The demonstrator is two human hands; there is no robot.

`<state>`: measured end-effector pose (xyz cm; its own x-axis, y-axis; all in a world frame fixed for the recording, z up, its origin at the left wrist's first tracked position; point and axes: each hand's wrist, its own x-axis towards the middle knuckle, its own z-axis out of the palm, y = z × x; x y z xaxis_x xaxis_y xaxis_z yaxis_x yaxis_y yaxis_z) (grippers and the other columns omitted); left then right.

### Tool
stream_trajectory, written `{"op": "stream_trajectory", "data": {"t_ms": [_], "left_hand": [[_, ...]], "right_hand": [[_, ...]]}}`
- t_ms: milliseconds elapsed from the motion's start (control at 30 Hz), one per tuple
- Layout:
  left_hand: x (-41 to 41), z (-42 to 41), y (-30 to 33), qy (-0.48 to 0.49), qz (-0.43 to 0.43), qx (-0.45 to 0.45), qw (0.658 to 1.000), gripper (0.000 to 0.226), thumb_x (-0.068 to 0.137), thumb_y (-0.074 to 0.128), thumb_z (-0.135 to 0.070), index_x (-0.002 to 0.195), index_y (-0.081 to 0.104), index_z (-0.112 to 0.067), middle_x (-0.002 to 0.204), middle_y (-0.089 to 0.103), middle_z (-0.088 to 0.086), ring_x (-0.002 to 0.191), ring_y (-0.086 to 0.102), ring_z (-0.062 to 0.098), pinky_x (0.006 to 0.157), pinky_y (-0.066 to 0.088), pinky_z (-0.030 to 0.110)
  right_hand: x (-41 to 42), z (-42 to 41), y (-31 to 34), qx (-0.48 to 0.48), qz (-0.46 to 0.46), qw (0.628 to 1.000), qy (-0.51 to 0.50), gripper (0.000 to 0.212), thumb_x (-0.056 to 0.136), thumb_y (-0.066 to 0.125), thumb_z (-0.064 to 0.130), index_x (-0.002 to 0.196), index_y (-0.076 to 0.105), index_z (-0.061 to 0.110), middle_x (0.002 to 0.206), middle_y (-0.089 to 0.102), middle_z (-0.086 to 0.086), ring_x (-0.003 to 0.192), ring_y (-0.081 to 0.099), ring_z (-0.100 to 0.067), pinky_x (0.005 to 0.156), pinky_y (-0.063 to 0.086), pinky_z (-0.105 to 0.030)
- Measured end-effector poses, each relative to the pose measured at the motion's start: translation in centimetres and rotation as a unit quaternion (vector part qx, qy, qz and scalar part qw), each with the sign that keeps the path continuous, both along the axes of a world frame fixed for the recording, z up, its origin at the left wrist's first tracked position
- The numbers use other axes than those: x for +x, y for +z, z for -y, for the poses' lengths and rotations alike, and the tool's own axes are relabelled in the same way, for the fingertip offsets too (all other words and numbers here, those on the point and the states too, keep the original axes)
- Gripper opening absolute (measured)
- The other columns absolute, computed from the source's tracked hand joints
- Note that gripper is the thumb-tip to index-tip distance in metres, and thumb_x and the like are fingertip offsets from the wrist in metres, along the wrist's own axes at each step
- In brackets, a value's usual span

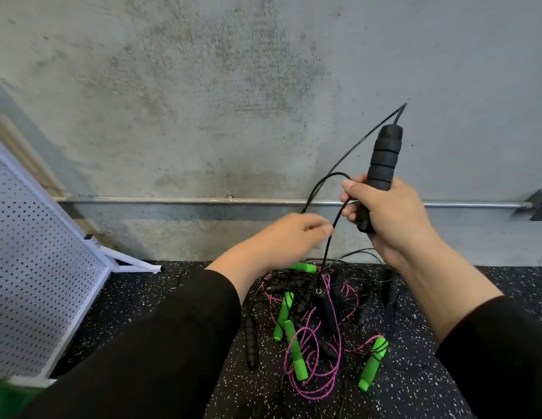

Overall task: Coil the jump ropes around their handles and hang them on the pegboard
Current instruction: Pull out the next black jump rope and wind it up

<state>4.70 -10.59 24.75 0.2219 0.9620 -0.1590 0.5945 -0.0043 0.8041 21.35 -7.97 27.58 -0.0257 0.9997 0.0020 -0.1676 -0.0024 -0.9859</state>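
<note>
My right hand (387, 216) grips a black foam jump-rope handle (383, 158), held upright in front of the wall. Its thin black cord (351, 152) leaves the handle's top and loops down to my left hand (294, 237), which pinches the cord just left of the handle. From there the cord drops to a second black handle (325, 306) hanging over the pile. On the floor below lies a tangle of ropes: green handles (295, 353) with pink cord (321, 388) and more black handles (251, 343). The white pegboard (37, 267) leans at the left.
A grey concrete wall fills the background, with a metal pipe (203, 200) running along it low down. The floor is black speckled rubber (415, 388). The pegboard's white foot (133, 263) sticks out on the floor toward the pile.
</note>
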Motion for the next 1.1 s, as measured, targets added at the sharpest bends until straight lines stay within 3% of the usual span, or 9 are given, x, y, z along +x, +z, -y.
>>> {"op": "stream_trajectory", "data": {"t_ms": [67, 200, 433, 567, 667, 800, 933, 1000, 1100], "left_hand": [[0.6, 0.3, -0.6, -0.072, -0.035, -0.015, 0.997, 0.026, 0.104, 0.054, -0.038, 0.124, 0.067, -0.026, 0.115, 0.07, -0.005, 0.101, 0.063, 0.007, 0.089, 0.048, 0.025], [1.0, 0.0, -1.4, -0.04, -0.087, 0.035, 0.995, 0.021, 0.106, 0.05, -0.027, 0.093, 0.061, -0.015, 0.075, 0.061, -0.011, 0.067, 0.055, 0.012, 0.064, 0.045, 0.031], [0.5, -0.9, 0.0, 0.182, 0.217, 0.044, 0.958, 0.024, 0.107, 0.045, -0.016, 0.089, 0.061, -0.012, 0.083, 0.064, 0.009, 0.073, 0.07, 0.025, 0.073, 0.062, 0.042], [-0.3, -1.3, 0.5, 0.224, 0.27, 0.043, 0.935, 0.023, 0.106, 0.047, -0.015, 0.091, 0.062, -0.008, 0.08, 0.061, 0.017, 0.07, 0.068, 0.028, 0.065, 0.061, 0.035], [-0.7, -1.3, 0.7, 0.215, 0.286, 0.05, 0.932, 0.025, 0.107, 0.046, -0.016, 0.099, 0.067, -0.004, 0.085, 0.063, 0.013, 0.069, 0.064, 0.02, 0.066, 0.057, 0.034], [-1.0, -1.2, 0.5, 0.189, 0.198, 0.008, 0.962, 0.032, 0.102, 0.042, -0.007, 0.123, 0.065, -0.007, 0.104, 0.069, 0.007, 0.089, 0.063, 0.018, 0.081, 0.054, 0.036], [-2.2, -0.4, -1.7, 0.006, 0.012, -0.085, 0.996, 0.066, 0.09, 0.067, -0.019, 0.15, 0.041, -0.026, 0.138, 0.056, -0.001, 0.122, 0.058, 0.015, 0.105, 0.049, 0.035], [-2.4, -0.1, -2.9, -0.012, 0.009, -0.102, 0.995, 0.065, 0.085, 0.076, -0.027, 0.143, 0.047, -0.028, 0.13, 0.063, -0.001, 0.117, 0.063, 0.017, 0.103, 0.051, 0.038], [-2.5, 0.2, -3.1, 0.013, 0.008, -0.062, 0.998, 0.035, 0.093, 0.072, -0.029, 0.126, 0.061, -0.024, 0.1, 0.067, -0.009, 0.094, 0.064, 0.013, 0.085, 0.049, 0.029]], "right_hand": [[0.1, 0.0, 0.0, -0.003, -0.002, 1.0, 0.0, 0.013, 0.093, 0.07, 0.008, 0.092, 0.058, 0.014, 0.072, 0.066, -0.006, 0.053, 0.057, -0.015, 0.053, 0.045, -0.025], [0.4, -0.3, -0.3, -0.013, -0.012, 1.0, -0.009, 0.015, 0.092, 0.071, 0.009, 0.104, 0.061, 0.01, 0.084, 0.073, -0.01, 0.059, 0.063, -0.017, 0.059, 0.051, -0.026], [-0.4, 0.4, -2.6, -0.129, 0.075, 0.985, 0.084, 0.023, 0.088, 0.073, 0.005, 0.109, 0.063, 0.007, 0.095, 0.068, -0.017, 0.06, 0.065, -0.019, 0.049, 0.051, -0.022], [-1.9, 1.4, -3.6, -0.118, 0.141, 0.97, 0.161, 0.02, 0.088, 0.071, 0.004, 0.106, 0.064, 0.005, 0.093, 0.076, -0.016, 0.061, 0.062, -0.017, 0.05, 0.047, -0.024], [-2.8, 1.2, -3.5, -0.071, 0.162, 0.978, 0.108, 0.007, 0.09, 0.067, 0.005, 0.093, 0.062, 0.007, 0.075, 0.073, -0.011, 0.054, 0.057, -0.016, 0.048, 0.044, -0.025], [-2.6, 0.5, -2.7, -0.036, 0.112, 0.992, 0.046, 0.009, 0.089, 0.065, 0.005, 0.087, 0.06, 0.012, 0.065, 0.065, -0.006, 0.051, 0.054, -0.017, 0.047, 0.039, -0.026], [-2.6, 0.2, -1.5, -0.036, 0.026, 0.997, 0.057, 0.013, 0.092, 0.063, 0.003, 0.084, 0.058, 0.012, 0.065, 0.061, -0.006, 0.053, 0.052, -0.018, 0.053, 0.04, -0.03], [-2.8, 0.2, -0.9, -0.039, -0.022, 0.997, 0.067, 0.014, 0.093, 0.061, 0.003, 0.084, 0.056, 0.012, 0.066, 0.06, -0.006, 0.054, 0.051, -0.018, 0.053, 0.042, -0.028], [-3.2, 0.3, -0.1, -0.045, -0.067, 0.993, 0.082, 0.015, 0.095, 0.06, 0.003, 0.084, 0.057, 0.012, 0.069, 0.061, -0.007, 0.055, 0.053, -0.016, 0.053, 0.044, -0.025]]}}
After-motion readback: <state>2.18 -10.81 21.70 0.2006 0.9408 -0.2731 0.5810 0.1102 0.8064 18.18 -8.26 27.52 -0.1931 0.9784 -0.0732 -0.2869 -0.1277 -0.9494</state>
